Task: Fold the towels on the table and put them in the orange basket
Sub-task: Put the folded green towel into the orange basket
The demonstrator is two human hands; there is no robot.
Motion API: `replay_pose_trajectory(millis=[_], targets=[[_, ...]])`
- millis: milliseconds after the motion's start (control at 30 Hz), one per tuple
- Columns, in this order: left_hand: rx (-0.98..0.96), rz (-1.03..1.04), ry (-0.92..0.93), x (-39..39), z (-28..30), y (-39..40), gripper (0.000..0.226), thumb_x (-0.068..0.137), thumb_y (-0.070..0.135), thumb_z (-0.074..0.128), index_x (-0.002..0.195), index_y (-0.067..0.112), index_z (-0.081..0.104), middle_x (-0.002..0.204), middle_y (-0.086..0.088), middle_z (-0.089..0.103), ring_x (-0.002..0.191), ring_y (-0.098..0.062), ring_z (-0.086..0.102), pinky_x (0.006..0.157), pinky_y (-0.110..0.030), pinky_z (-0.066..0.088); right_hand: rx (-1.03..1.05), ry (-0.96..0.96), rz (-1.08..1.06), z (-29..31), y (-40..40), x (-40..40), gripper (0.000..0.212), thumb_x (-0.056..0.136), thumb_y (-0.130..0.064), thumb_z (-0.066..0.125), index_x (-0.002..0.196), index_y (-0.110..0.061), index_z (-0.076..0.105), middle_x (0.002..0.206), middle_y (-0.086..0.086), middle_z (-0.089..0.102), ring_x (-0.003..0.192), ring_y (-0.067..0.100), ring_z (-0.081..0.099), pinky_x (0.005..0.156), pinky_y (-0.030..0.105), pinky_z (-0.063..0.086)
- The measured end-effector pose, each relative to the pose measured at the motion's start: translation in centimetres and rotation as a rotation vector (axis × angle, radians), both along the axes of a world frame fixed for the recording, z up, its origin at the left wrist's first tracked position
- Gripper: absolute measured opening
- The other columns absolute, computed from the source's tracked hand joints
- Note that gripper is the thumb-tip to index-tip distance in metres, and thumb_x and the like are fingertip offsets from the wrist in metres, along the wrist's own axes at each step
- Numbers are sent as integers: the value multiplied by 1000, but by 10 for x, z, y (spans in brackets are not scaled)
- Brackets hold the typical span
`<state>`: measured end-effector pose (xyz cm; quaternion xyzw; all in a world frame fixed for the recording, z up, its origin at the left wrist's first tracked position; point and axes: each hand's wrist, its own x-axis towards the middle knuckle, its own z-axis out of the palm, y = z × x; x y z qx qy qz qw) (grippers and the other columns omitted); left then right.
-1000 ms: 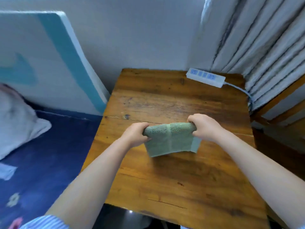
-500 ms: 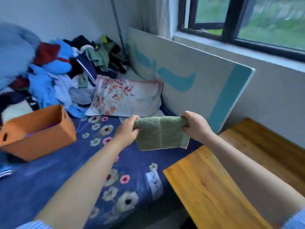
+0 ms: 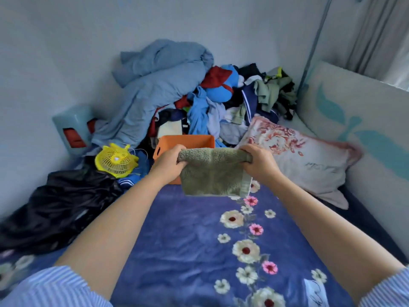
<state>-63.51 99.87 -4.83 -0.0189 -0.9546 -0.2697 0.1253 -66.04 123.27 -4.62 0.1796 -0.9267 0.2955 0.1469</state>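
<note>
Head view: folded green towel (image 3: 213,171) held in air by top corners, left hand (image 3: 169,165) and right hand (image 3: 261,162) each with fingers curled round an end. Towel hung in front of orange basket (image 3: 186,141), above floral bedsheet (image 3: 199,240). Step judged: carry to basket. Next move: reach forward, lowering into opening. Clothes pile (image 3: 199,96) crowded behind basket; yellow fan (image 3: 116,160), pillow (image 3: 294,156) just beside it.

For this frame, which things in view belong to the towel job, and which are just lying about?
Part of the job:
green towel, folded, held by its top corners
left hand
right hand
orange basket, behind the towel

Lying about:
yellow fan
floral pillow
clothes pile
black bag
</note>
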Motion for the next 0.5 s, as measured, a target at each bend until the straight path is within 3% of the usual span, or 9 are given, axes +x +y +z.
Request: replay_pose_trajectory(millis=[100, 233, 300, 400, 500], targets=[[-13, 71, 13, -12, 8, -38, 36, 89, 15, 56, 124, 10, 48, 119, -12, 59, 106, -29, 55, 81, -34, 42, -41, 9, 1, 6, -46, -26, 43, 77, 1, 61, 120, -4, 56, 116, 17, 57, 108, 32, 52, 86, 31, 39], [-2, 137, 75, -38, 13, -76, 34, 88, 14, 57, 122, 9, 50, 114, -14, 61, 102, -29, 56, 70, -26, 31, -167, -62, -60, 13, -87, -66, 59, 79, -8, 66, 133, -4, 42, 139, 14, 42, 128, 30, 38, 105, 35, 32], [9, 160, 97, -59, 15, -95, 33, 88, 13, 58, 120, 8, 51, 110, -15, 62, 100, -30, 56, 63, -21, 25, -222, -101, -85, 14, -103, -95, 61, 77, -17, 71, 131, -1, 45, 145, 11, 37, 134, 26, 32, 108, 34, 28], [4, 166, 110, -96, 13, -113, 33, 88, 14, 58, 120, 7, 51, 114, -13, 61, 103, -28, 56, 67, -20, 29, -297, -146, -76, 12, -119, -137, 45, 75, -19, 73, 112, 3, 59, 139, 9, 45, 126, 26, 42, 98, 32, 37], [39, 190, 69, -149, 8, -129, 35, 88, 15, 58, 121, 9, 48, 112, -14, 61, 98, -28, 57, 72, -29, 38, -364, -159, -40, 5, -137, -190, 33, 76, -14, 72, 103, 1, 63, 111, 15, 62, 102, 28, 55, 79, 31, 41]])
